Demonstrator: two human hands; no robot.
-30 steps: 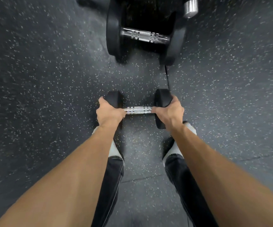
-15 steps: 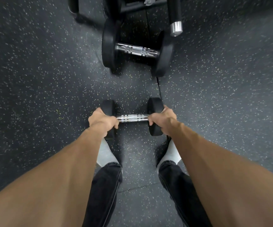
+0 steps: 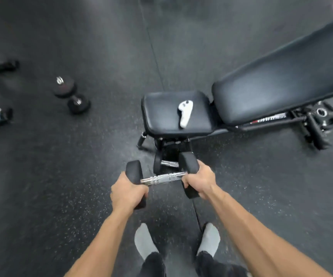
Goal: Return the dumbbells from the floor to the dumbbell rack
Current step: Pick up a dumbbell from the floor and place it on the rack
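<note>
Behind held dumbbell (image 3: 162,178), another dumbbell (image 3: 166,163) half-hidden

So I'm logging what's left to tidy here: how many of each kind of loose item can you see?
Dumbbells: 3 (held dumbbell, one under the bench, one lying at left)
Weight plates: 1 (plate)
White controllers: 1 (controller on the bench seat)
Total: 5
The items at the left edge are too blurred to identify.
</note>
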